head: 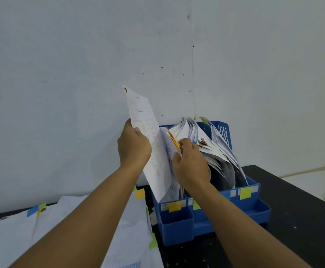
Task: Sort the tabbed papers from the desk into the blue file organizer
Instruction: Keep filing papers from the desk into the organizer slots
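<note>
Sheet (150, 136): light, floppy; left hand (133, 147) pinching side edge mid-height. Right hand (190, 163) pinching orange tab (174, 141), parting papers in organizer (177, 225). Likely buckles; support low.

Splayed papers (215, 151) crowd the blue organizer (254, 207); its small front bins (177, 225) stay open

Blue file organizer (179, 225) with yellow labels (174, 206), white papers (215, 149), black desk (302, 209).
</note>
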